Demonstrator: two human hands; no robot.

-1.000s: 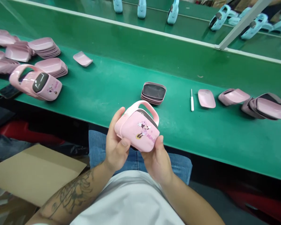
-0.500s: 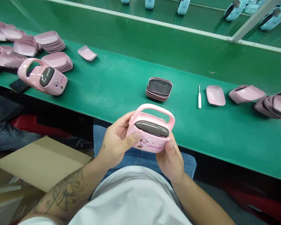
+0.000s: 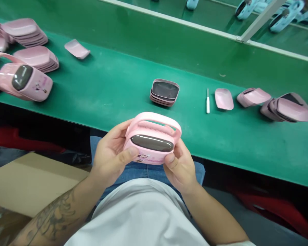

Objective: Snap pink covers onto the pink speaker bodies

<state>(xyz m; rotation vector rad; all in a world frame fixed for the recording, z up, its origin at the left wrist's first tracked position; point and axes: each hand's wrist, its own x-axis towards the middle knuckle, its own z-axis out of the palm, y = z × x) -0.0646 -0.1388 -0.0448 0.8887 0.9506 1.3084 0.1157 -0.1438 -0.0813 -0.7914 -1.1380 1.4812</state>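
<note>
You are clasping the pink case (image 3: 152, 155) in your left hand (image 3: 110, 159) and right hand (image 3: 181, 169), fingers closed around it; another case (image 3: 22, 82) is lying assembled, shell stacks (image 3: 37, 58) are lying unjoined.

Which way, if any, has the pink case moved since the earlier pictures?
Yes: against the dark-lined tray stack, the pink case sits nearer the person, its dark window turned up.

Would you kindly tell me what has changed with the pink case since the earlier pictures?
The left hand and right hand have turned the pink case so its dark oval window faces up and the printed side tips down; neither let go. The stacked shells, small screwdriver and green bench stayed as they were.
</note>
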